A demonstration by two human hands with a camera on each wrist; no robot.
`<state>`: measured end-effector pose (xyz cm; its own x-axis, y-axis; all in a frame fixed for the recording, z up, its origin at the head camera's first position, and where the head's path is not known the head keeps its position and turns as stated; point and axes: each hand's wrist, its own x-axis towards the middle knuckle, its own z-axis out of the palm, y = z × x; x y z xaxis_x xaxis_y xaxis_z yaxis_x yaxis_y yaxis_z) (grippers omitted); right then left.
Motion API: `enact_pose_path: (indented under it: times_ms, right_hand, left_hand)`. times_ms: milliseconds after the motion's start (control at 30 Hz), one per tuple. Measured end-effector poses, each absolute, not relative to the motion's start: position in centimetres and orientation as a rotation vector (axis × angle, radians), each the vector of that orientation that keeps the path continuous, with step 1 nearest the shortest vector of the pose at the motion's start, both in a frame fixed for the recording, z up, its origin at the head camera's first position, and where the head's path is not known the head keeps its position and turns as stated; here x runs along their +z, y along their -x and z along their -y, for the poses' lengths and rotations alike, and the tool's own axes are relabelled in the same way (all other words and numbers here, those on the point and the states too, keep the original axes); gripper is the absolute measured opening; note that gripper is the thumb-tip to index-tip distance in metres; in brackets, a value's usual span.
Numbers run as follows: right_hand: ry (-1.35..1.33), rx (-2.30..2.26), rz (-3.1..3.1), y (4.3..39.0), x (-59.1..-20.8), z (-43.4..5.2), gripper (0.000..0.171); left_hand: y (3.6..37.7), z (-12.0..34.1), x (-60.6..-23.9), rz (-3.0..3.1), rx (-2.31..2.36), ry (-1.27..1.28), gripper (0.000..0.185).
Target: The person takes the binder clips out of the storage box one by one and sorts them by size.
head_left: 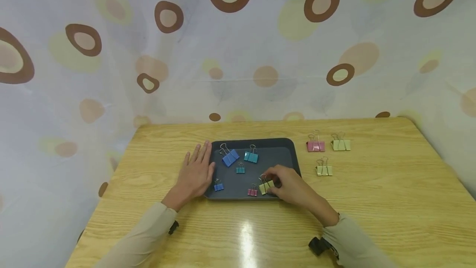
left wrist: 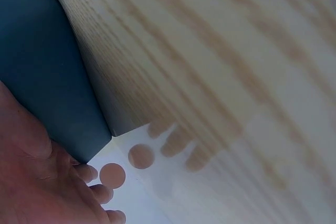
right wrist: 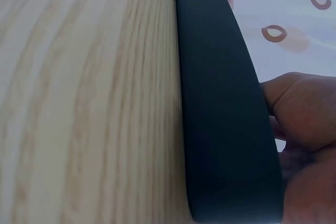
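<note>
Pinching yellow binder clip [head_left: 264, 188] with right hand [head_left: 291, 186] — probably light, stiff, smooth; best held by body ends. Resting straight-fingered left hand [head_left: 195, 174] against tray [head_left: 229, 180].

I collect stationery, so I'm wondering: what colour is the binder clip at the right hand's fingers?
The binder clip is pale yellow, clearest in the head view.

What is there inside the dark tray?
The tray holds a large blue clip, small blue clip, larger teal clip, small teal clip and pink clip. The right hand pinches a yellow clip over it; what lies under this hand cannot be seen.
</note>
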<state>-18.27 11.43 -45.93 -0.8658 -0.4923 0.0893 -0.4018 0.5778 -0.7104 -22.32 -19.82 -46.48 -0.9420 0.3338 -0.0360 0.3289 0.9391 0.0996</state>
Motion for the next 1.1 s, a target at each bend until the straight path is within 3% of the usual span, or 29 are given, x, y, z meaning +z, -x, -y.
enact_pose_path:
  times_ms: [567,1100]
  right_hand:
    - [0.661,-1.285,-2.712,18.4,-46.1,-11.8,0.014]
    - [0.507,-1.586,-2.560,18.0,-45.0,-14.5,0.017]
  left_hand:
    - [22.2,19.6,-46.3,-3.044,0.128,-0.522,0.065]
    - [22.2,19.7,-46.4,-3.061,0.105,-0.534,0.064]
